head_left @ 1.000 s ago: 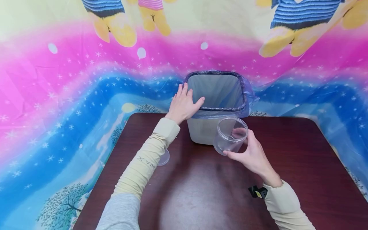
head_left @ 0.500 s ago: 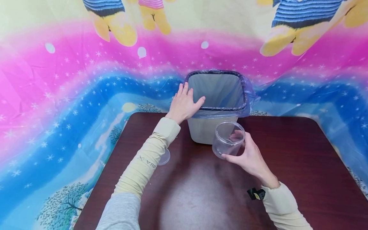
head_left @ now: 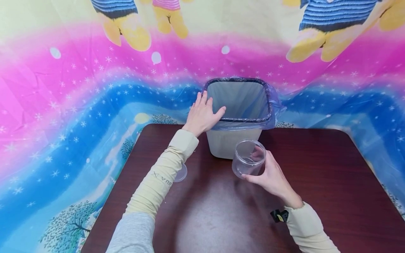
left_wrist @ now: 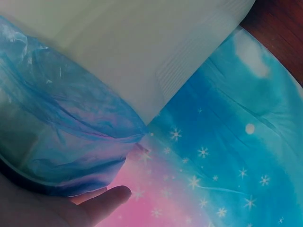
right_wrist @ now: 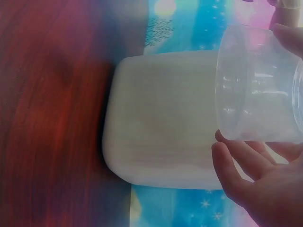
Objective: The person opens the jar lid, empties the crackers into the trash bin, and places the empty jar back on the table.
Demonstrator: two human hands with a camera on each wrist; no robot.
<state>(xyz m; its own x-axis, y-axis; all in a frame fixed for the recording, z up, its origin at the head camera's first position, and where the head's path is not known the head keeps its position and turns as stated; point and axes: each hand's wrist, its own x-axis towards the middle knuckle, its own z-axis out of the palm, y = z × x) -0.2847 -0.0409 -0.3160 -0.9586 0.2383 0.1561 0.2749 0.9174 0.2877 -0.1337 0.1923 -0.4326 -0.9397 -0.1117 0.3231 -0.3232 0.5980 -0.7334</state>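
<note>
My right hand (head_left: pixel 274 177) grips a clear plastic jar (head_left: pixel 243 168) from its right side, thumb in front and fingers behind. The jar's mouth faces up, and it is held above the table in front of a pale trash bin (head_left: pixel 221 146). In the right wrist view the jar (right_wrist: pixel 258 94) looks see-through, with nothing visible inside. My left hand (head_left: pixel 202 114) rests on the left rim of the bin with its fingers straight. A bluish trash bag (head_left: pixel 253 125) lines the bin and folds over its rim; in the left wrist view the bag (left_wrist: pixel 85 118) hangs loosely.
A clear round lid (head_left: pixel 181 174) lies on the dark wooden table (head_left: pixel 316 168), partly hidden by the left sleeve. Behind the table hangs a printed cloth (head_left: pixel 177 70) with snowflakes and bears. A small black device (head_left: pixel 280 215) sits at the right wrist.
My right hand has brought the jar down and toward me, slightly to the left, away from the bin. The left hand stays on the rim.
</note>
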